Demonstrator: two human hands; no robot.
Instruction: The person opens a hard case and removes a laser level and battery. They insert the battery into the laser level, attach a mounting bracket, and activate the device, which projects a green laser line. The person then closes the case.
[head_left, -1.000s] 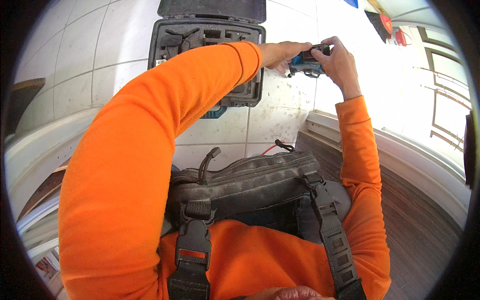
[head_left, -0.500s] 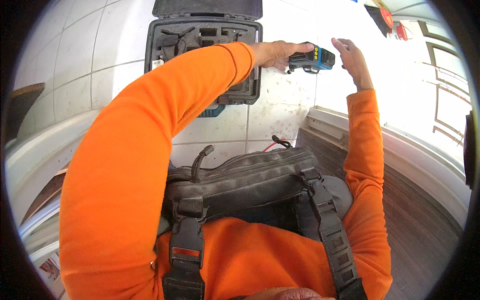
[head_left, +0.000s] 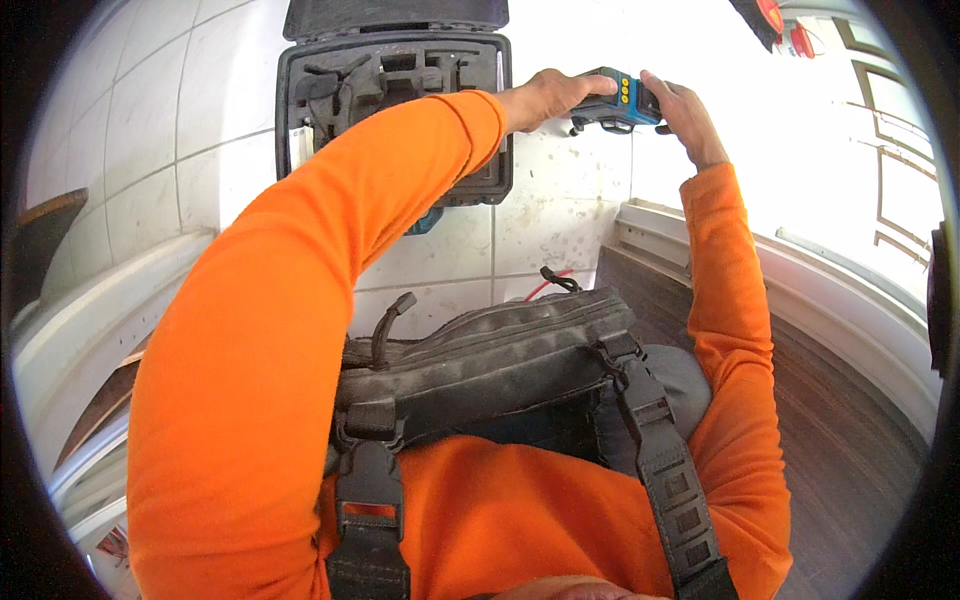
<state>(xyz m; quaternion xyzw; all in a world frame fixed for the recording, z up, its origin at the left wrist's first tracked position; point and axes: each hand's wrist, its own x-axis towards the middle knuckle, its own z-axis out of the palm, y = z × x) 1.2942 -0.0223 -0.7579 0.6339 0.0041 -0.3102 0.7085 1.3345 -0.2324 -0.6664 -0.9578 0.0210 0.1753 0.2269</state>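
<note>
A blue and black laser level [head_left: 622, 112] with yellow buttons is held between my two hands at the top of the view, over the pale tiles. My left hand [head_left: 548, 98] is closed on its left side, thumb on top. On the opposite side my right hand [head_left: 688, 115] grips it, fingertips at the dark window. Left of them an open black hard case [head_left: 497, 195] lies on the floor. Its grey foam [head_left: 350, 85] has cut-out hollows, partly hidden by my left sleeve.
Something blue [head_left: 425, 222] shows just under the case's near edge. A black waist bag [head_left: 490, 365] hangs at my front. White door or window track [head_left: 800, 265] runs along the right, beside dark wood-look flooring [head_left: 800, 420]. Red items [head_left: 800, 42] stand at the far right.
My right hand has moved left and down onto the laser level, where before it was apart. My left hand keeps its hold. The whole view has shifted slightly.
</note>
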